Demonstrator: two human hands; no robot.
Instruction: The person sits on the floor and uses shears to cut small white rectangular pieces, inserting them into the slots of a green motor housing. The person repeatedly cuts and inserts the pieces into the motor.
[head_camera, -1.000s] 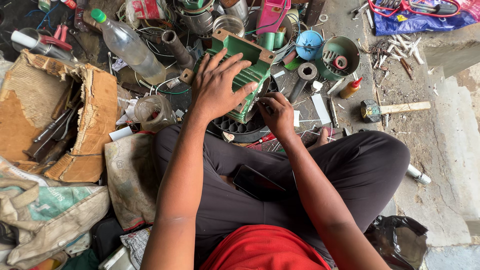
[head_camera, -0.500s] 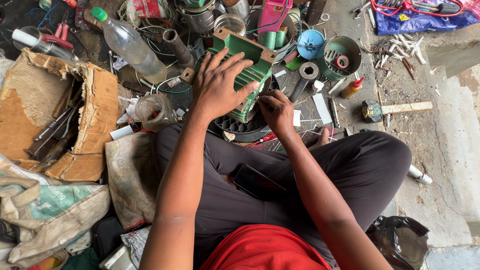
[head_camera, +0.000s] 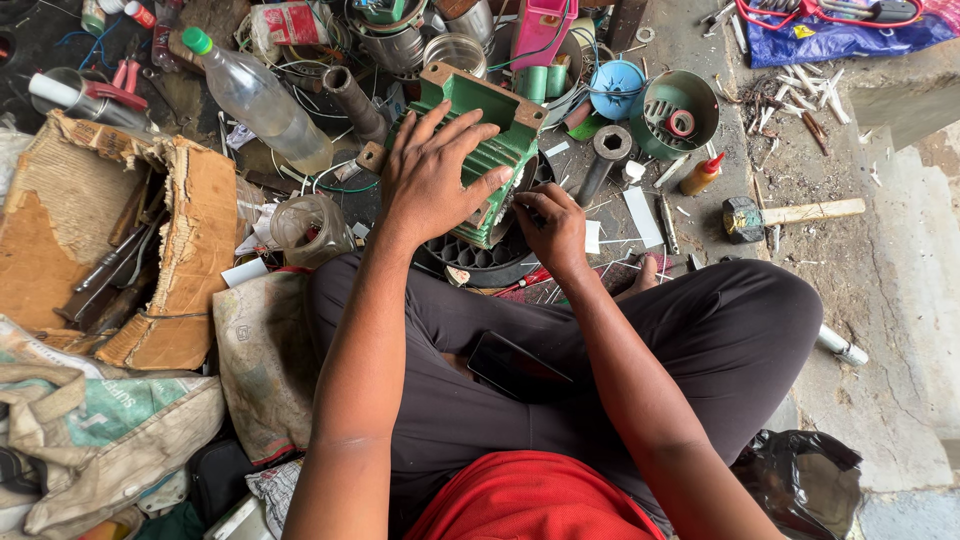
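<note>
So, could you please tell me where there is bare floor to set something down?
Bare concrete floor lies right of the hammer, beyond the knee. The ground around the green motor housing under the left hand, by the plastic bottle and torn cardboard box, is crowded.

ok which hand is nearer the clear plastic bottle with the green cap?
Left. The left hand lies flat on the green motor housing, just right of the bottle; the right hand works at the housing's far side.
</note>
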